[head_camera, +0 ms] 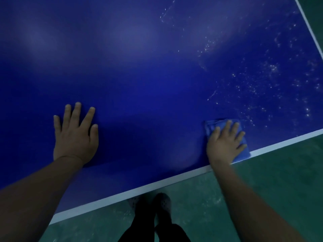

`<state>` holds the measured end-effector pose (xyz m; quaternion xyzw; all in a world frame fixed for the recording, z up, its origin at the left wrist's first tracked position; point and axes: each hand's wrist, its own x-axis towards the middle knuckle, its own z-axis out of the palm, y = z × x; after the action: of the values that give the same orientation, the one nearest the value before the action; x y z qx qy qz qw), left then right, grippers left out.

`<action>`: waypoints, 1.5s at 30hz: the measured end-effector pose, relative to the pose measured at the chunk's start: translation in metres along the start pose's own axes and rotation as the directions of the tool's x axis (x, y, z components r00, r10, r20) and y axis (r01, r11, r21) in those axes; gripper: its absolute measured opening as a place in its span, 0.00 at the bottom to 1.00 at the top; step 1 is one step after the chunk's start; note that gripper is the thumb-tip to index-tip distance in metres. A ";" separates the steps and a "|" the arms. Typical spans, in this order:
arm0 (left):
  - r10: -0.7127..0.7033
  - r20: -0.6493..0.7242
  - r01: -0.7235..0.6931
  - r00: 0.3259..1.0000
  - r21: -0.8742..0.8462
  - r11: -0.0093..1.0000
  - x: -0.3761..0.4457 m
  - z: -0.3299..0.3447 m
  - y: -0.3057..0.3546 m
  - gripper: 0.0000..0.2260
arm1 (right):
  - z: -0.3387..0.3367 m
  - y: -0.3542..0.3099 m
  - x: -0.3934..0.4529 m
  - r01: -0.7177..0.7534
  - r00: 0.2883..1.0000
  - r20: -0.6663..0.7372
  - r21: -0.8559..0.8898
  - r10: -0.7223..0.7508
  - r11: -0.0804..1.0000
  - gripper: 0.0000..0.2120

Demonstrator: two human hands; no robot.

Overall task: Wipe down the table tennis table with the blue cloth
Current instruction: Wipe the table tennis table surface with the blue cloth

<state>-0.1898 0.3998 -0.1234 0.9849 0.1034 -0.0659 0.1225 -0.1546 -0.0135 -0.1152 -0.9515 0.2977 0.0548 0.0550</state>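
- On the bench (139, 84), our right hand (224, 145) presses flat on the blue cloth (212, 126), near the white edge.
- Our left hand (75, 135) lies flat, fingers spread, holding nothing.

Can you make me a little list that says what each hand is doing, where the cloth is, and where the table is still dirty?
left hand: flat on the table, fingers spread, holding nothing
right hand: pressing flat on the blue cloth
blue cloth: folded, at the near white edge line
dirty part: white specks beyond and right of the cloth
floor: green
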 end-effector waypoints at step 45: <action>0.012 -0.001 -0.012 1.000 0.000 1.000 0.002 0.004 -0.003 0.29 | 0.003 -0.111 0.054 0.756 0.653 0.134 -0.074 -0.745 0.650 0.31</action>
<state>-0.1893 0.4014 -0.1282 0.9855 0.0974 -0.0647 0.1230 -0.0473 0.0467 -0.1174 -0.9872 -0.1297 0.0886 0.0273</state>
